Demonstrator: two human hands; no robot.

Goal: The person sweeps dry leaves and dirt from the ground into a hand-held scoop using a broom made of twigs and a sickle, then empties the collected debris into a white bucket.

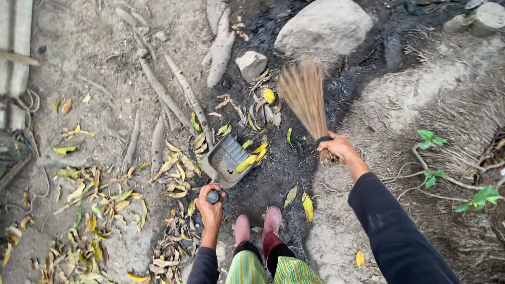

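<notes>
Left hand (pixel 210 208) closed around the dark handle of a grey dustpan (pixel 229 160), pan resting tilted on blackened ground (pixel 273 179) with a yellow leaf (pixel 245 164) inside. Right hand (pixel 339 148) gripping the bound neck of a straw hand broom (pixel 305 94), bristles blurred above scattered leaves beside a small stone (pixel 251 64). Tree roots (pixel 173 94) to the left; pink boots (pixel 258 227) below.

No packages, labels, signs or screens show anywhere here.
</notes>
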